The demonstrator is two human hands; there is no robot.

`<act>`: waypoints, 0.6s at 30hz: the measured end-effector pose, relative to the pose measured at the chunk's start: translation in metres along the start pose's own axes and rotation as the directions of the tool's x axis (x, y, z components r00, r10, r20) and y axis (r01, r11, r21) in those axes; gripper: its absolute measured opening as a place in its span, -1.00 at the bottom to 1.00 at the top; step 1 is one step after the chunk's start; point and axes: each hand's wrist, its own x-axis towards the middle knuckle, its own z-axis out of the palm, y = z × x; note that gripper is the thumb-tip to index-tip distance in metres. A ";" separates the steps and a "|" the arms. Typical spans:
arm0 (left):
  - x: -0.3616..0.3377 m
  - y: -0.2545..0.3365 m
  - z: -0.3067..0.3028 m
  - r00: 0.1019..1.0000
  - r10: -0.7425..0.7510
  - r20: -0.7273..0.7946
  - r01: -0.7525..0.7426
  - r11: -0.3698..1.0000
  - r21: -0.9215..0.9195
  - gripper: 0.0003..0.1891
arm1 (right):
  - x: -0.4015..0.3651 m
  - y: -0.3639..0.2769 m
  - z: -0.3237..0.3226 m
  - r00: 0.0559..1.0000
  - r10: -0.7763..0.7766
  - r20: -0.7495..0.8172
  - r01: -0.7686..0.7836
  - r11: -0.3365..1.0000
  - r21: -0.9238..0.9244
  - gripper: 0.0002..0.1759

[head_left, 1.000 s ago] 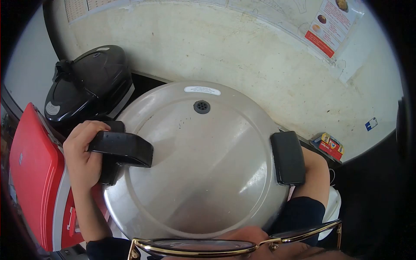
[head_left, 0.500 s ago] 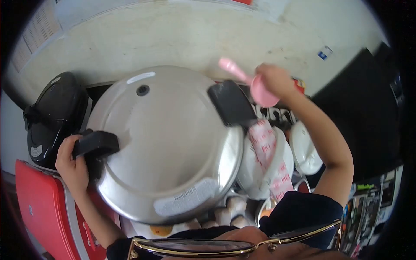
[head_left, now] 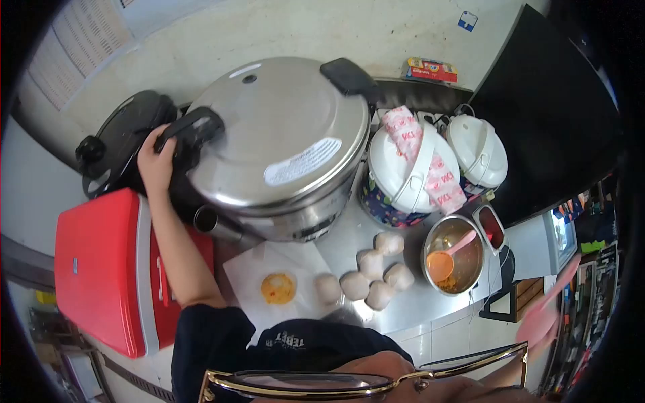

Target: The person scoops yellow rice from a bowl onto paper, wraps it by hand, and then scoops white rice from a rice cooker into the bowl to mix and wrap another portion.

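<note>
My left hand (head_left: pixel 158 156) is wrapped round the black handle (head_left: pixel 191 131) of a large steel pot (head_left: pixel 289 121) with its lid on. At the far right edge, low down, my right hand (head_left: pixel 547 334) is blurred and holds a pink scoop (head_left: pixel 545 310). A steel bowl (head_left: pixel 431 274) with orange bits and another pink ladle (head_left: pixel 441 263) in it stands on the steel table (head_left: pixel 423 305). Several round pale wrapped items (head_left: pixel 355 285) lie left of the bowl. An orange flat piece (head_left: pixel 278 288) rests on white paper (head_left: pixel 250 263) in front of the pot.
A red cooler box (head_left: pixel 101 269) stands at the left, a black cooker (head_left: pixel 131 134) behind it. Two white-lidded containers (head_left: pixel 396 178) (head_left: pixel 476 149) stand right of the pot, one with a pink-printed strip (head_left: pixel 440 181) over it. A red-yellow box (head_left: pixel 431 70) sits near the wall.
My right hand has moved with the pink scoop from above the containers down to the lower right. My left hand still grips the handle. The view has shifted, showing more of the table.
</note>
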 end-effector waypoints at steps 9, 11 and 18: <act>0.004 -0.007 0.010 0.988 -0.021 -0.151 0.042 0.989 0.139 -0.64 | -0.181 0.115 -0.017 0.985 0.091 -0.147 -0.100 0.993 -0.057 -0.69; 0.001 0.005 0.009 0.985 -0.045 -0.165 0.068 0.989 0.134 -0.65 | -0.159 0.141 -0.031 0.994 0.061 0.091 -0.088 0.935 0.343 -0.73; 0.025 -0.002 0.024 0.986 -0.090 -0.143 0.114 0.979 0.168 -0.59 | -0.173 0.100 0.025 0.974 0.096 0.204 -0.106 0.994 0.038 -0.56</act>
